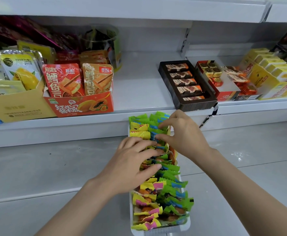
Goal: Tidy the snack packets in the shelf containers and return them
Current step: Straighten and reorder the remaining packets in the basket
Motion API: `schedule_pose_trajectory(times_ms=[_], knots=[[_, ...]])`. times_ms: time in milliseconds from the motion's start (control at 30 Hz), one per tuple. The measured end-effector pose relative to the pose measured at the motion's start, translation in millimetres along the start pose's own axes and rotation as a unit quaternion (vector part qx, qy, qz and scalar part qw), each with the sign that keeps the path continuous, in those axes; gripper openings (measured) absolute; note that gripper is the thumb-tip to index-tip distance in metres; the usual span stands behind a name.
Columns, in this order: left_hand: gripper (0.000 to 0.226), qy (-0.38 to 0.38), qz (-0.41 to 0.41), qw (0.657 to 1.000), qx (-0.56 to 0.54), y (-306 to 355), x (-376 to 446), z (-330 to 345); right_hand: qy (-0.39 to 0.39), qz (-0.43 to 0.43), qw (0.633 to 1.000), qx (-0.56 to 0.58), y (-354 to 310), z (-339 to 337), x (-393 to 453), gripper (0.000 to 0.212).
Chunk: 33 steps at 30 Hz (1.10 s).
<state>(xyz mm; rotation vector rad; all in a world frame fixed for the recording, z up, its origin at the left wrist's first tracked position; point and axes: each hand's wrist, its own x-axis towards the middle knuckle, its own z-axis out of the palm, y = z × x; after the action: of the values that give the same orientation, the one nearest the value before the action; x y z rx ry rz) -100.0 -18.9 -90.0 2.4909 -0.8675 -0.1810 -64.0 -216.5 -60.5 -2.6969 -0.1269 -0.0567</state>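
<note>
Left hand: your left hand (136, 160) lies across the middle of the container, fingers stretched out flat and pressing on the packets, clamped on nothing.
Right hand: your right hand (181, 133) hovers over the far half, fingers curved, tips dipping into the green packets; whether it actually pinches one I cannot tell.
Hands together: close, just beside each other, not touching.
Snack packets (166, 198): yellow-pink ones in the left row, green-blue in the right, standing packed on edge.
Container (187, 226): long white tray, sitting on the grey floor (45, 176), its far end against the shelf's front edge.
Shelf (139, 92): bare white gap right above the tray, orange papaya box (81, 106) to its left, dark chocolate tray (188, 86) to its right.
</note>
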Motion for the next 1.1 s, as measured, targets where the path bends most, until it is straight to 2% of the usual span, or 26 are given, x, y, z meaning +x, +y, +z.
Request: schedule_pose_trajectory(times_ms=[200, 333, 467, 533, 633, 767, 867, 967, 1033, 1100], knots=[[0.048, 0.022, 0.006, 1.0, -0.012, -2, 1, 2, -0.063, -0.015, 0.987, -0.147, -6, -5, 17, 0.032], [0.046, 0.026, 0.007, 1.0, -0.013, -2, 2, 3, -0.071, -0.049, 0.984, -0.154, -8, -5, 17, 0.024], [0.047, 0.029, 0.004, 0.999, -0.021, -4, 1, 3, 0.036, -0.049, 0.998, 0.03, 1, -6, -8, 0.014], [0.047, 0.035, 0.005, 0.999, -0.02, -3, 3, 2, 0.059, -0.042, 0.99, 0.122, 6, -16, -20, 0.02], [0.041, 0.044, 0.007, 0.999, -0.014, 2, 3, 0, 0.085, -0.033, 0.979, 0.18, 9, -39, -33, 0.032], [0.033, 0.032, 0.002, 0.999, -0.014, 4, 11, -5, 0.171, -0.051, 0.905, 0.385, 5, -81, -33, 0.023], [0.025, 0.03, -0.05, 0.994, -0.09, 3, 17, -13, 0.231, -0.045, 0.881, 0.411, 4, -104, -31, 0.023], [0.014, 0.037, -0.109, 0.977, -0.179, 8, 20, -21, 0.254, 0.012, 0.858, 0.447, 5, -108, -31, 0.021], [0.022, 0.031, -0.126, 0.972, -0.193, 11, 15, -27, 0.251, 0.054, 0.834, 0.489, 3, -105, -33, 0.019], [0.05, 0.018, -0.117, 0.975, -0.186, 15, 7, -34, 0.234, 0.089, 0.813, 0.526, 2, -102, -33, 0.018]])
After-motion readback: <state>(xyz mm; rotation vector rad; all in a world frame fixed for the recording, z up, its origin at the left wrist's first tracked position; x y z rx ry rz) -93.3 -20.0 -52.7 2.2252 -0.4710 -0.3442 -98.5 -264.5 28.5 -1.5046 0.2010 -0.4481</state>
